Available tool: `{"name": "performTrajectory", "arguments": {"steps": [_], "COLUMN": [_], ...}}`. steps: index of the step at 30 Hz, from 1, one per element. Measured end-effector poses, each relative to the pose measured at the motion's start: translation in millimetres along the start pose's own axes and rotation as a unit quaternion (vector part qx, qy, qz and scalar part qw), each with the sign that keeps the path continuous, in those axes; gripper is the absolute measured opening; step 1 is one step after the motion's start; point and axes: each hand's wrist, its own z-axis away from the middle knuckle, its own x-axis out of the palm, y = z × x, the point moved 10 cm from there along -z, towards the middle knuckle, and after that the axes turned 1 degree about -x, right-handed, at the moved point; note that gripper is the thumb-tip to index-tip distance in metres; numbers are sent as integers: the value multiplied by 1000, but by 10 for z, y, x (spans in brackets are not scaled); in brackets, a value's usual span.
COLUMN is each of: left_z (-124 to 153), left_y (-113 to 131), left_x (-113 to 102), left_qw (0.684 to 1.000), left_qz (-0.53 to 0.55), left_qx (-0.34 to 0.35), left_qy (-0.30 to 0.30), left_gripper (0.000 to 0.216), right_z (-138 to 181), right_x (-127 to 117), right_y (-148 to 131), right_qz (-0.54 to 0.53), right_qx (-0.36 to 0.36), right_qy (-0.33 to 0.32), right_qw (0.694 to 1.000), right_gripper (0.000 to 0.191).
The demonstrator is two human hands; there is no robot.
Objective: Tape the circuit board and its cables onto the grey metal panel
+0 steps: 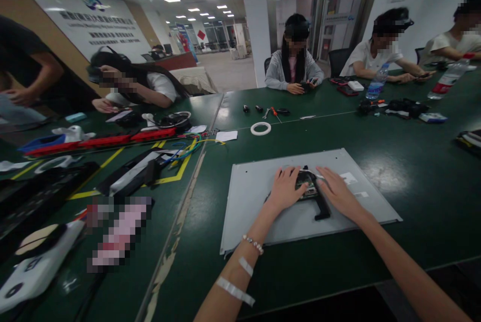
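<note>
On a pale grey flat panel point(259, 211) in front of me lies a black plastic device point(322, 206) with a green circuit board point(311, 190) exposed in its middle. My left hand point(287, 189) rests over the device's left side, fingers stretched forward and thumb out towards the board. Along its right side lies my right hand point(338, 189), its fingers also extended and touching or very near the black frame. Neither hand is wrapped round anything. My palms and fingers cover part of the device's edges.
A roll of white tape point(260, 128) lies beyond the panel, with an orange screwdriver point(276, 114) and a small wrench point(266, 113) further back. Coloured wires point(195, 144) and black parts spread to the left. Bottles point(377, 81) stand at the right. Several people sit around the table.
</note>
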Motion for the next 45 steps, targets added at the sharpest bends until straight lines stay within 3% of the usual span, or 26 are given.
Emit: {"name": "performTrajectory", "arguments": {"steps": [5, 11, 19, 25, 45], "left_z": [-16, -6, -23, -21, -27], "left_y": [-41, -132, -33, 9, -70], "left_x": [0, -62, -91, -51, 4], "left_qw": [1000, 999, 999, 999, 998], "left_qz": [14, 32, 39, 43, 64], "left_qx": [-6, -37, -7, 11, -13], "left_qy": [7, 13, -5, -22, -25], "left_gripper": [63, 56, 49, 49, 48], "right_z": [10, 14, 29, 34, 64], "right_x": [-69, -68, 2, 41, 11], "right_y": [66, 118, -140, -203, 34], "right_qz": [-44, -52, -15, 2, 4], "right_qx": [-1, -1, -75, -81, -7], "right_qy": [35, 46, -5, -26, 8], "right_qw": [998, 998, 997, 996, 1000], "right_gripper": [56, 56, 53, 57, 47]}}
